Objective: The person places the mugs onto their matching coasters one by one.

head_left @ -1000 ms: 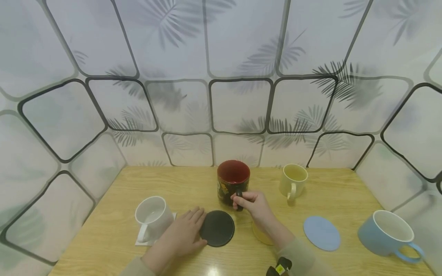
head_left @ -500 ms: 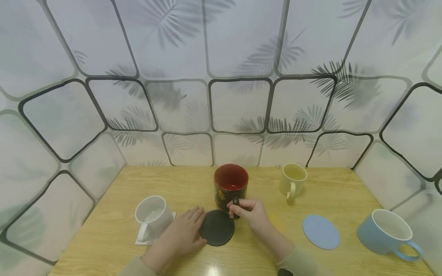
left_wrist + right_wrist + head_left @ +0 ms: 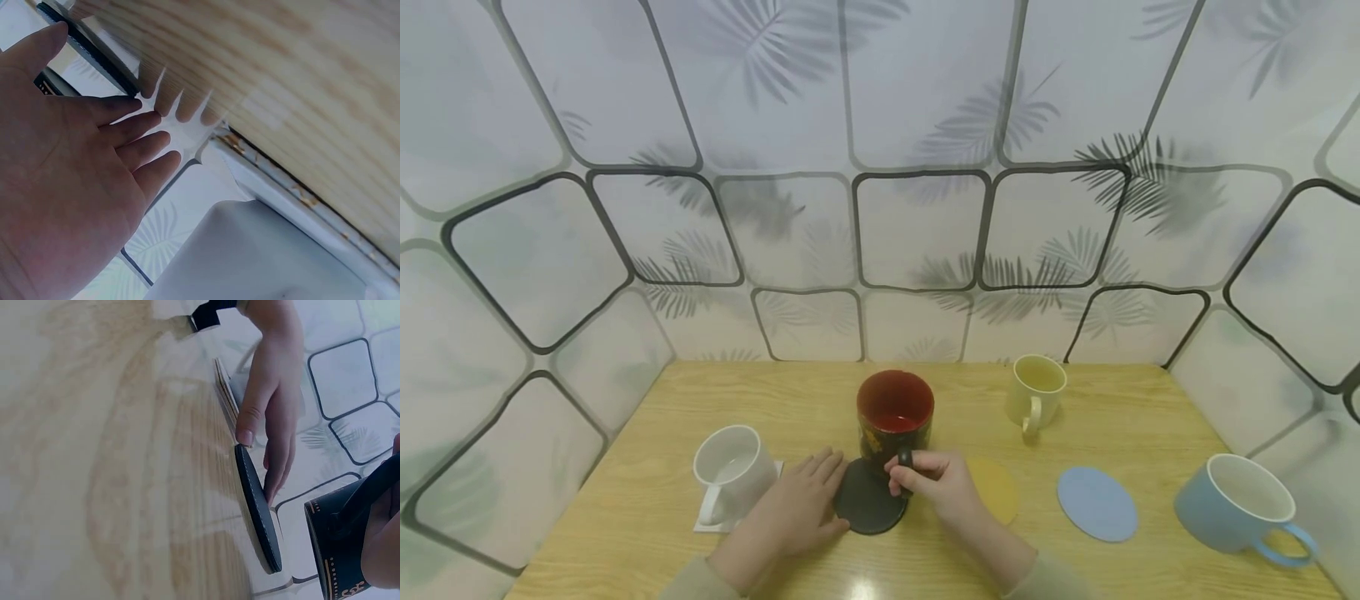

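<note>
A black mug (image 3: pixel 874 443) with a red inside and a gold pattern is above the far part of a round black coaster (image 3: pixel 867 508) in the head view. My right hand (image 3: pixel 943 490) pinches its black handle. The right wrist view shows a gap between the bottom of the mug (image 3: pixel 344 550) and the coaster (image 3: pixel 259 512). Flat on the table, my left hand (image 3: pixel 803 507) rests with straight fingers against the coaster's left edge. Left of it, a white mug (image 3: pixel 737 475) stands on a white square coaster (image 3: pixel 726 527).
Right of my right hand lies a yellow round coaster (image 3: pixel 996 492), then a blue round coaster (image 3: pixel 1097 504). A pale yellow mug (image 3: pixel 1033 396) stands at the back right. The light blue mug (image 3: pixel 1228 508) is near the right edge of the wooden table (image 3: pixel 775 392).
The black mug has moved toward me and slightly left, over the black coaster, with my right hand on its handle. More of the yellow coaster shows. My left hand has stayed put.
</note>
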A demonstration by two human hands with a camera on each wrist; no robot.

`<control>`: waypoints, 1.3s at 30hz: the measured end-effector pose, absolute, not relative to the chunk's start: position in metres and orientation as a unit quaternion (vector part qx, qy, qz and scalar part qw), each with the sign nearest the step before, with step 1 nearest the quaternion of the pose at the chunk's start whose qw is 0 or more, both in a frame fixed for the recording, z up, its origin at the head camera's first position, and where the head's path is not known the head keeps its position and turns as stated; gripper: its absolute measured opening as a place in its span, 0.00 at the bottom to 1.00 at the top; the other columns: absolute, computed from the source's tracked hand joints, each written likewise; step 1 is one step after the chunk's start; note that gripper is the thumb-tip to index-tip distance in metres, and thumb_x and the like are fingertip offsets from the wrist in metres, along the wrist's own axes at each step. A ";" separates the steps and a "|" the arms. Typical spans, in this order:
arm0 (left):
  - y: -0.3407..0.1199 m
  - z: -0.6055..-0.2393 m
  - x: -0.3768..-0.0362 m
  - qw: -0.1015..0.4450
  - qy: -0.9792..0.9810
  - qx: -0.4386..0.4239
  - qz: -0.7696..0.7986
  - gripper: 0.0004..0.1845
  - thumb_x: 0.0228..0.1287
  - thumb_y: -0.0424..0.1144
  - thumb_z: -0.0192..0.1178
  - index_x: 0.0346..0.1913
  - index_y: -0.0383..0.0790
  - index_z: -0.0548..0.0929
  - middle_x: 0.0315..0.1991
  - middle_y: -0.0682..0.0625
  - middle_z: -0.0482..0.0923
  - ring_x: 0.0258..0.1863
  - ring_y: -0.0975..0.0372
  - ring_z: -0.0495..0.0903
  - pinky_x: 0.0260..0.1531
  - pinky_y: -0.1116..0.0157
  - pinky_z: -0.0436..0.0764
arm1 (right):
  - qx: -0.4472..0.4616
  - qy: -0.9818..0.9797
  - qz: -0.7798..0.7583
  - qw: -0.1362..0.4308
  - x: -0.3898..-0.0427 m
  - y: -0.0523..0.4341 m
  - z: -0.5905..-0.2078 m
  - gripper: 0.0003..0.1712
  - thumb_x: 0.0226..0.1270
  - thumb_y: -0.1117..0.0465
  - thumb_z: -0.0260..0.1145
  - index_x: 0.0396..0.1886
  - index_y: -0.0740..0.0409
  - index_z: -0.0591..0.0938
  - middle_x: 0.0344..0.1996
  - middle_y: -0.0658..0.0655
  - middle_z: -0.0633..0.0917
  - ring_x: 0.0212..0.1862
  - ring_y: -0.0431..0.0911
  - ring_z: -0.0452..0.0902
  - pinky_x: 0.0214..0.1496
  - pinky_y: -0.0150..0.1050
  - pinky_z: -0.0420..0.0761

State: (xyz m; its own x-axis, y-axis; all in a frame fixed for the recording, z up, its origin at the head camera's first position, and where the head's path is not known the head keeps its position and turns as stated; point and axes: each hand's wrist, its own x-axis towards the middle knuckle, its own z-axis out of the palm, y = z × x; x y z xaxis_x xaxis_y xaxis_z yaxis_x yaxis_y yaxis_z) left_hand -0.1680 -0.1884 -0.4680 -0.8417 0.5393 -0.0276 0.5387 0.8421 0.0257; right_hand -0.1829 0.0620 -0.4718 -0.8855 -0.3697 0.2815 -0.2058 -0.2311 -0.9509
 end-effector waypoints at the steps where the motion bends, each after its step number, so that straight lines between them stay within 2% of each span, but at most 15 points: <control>1: -0.188 -0.468 -0.168 0.017 0.960 0.281 0.009 0.45 0.67 0.60 0.67 0.76 0.31 0.72 0.78 0.37 0.70 0.79 0.47 0.70 0.78 0.50 0.72 | -0.233 0.616 -0.751 0.057 -0.182 0.062 -0.472 0.25 0.72 0.65 0.72 0.43 0.92 0.78 0.27 0.36 0.89 0.32 0.30 0.86 0.43 0.27 0.87; 15: -0.189 -0.469 -0.167 0.015 0.960 0.278 0.012 0.45 0.66 0.60 0.67 0.76 0.31 0.72 0.78 0.38 0.71 0.78 0.46 0.70 0.78 0.49 0.72 | -0.250 0.602 -0.755 0.075 -0.166 0.055 -0.480 0.26 0.73 0.64 0.72 0.42 0.92 0.78 0.28 0.36 0.90 0.33 0.30 0.87 0.44 0.26 0.88; 21: -0.189 -0.469 -0.166 0.007 0.960 0.280 0.012 0.46 0.65 0.60 0.68 0.76 0.31 0.72 0.78 0.38 0.71 0.78 0.45 0.70 0.78 0.48 0.72 | -0.255 0.591 -0.762 0.075 -0.158 0.048 -0.484 0.24 0.72 0.67 0.71 0.41 0.92 0.78 0.28 0.36 0.90 0.34 0.29 0.86 0.43 0.24 0.87; 39: -0.190 -0.470 -0.167 0.002 0.960 0.279 0.004 0.45 0.65 0.61 0.67 0.74 0.30 0.74 0.77 0.37 0.71 0.79 0.45 0.69 0.79 0.48 0.70 | -0.217 0.599 -0.764 0.105 -0.146 0.039 -0.489 0.24 0.71 0.66 0.72 0.45 0.91 0.79 0.29 0.36 0.91 0.37 0.29 0.86 0.44 0.23 0.84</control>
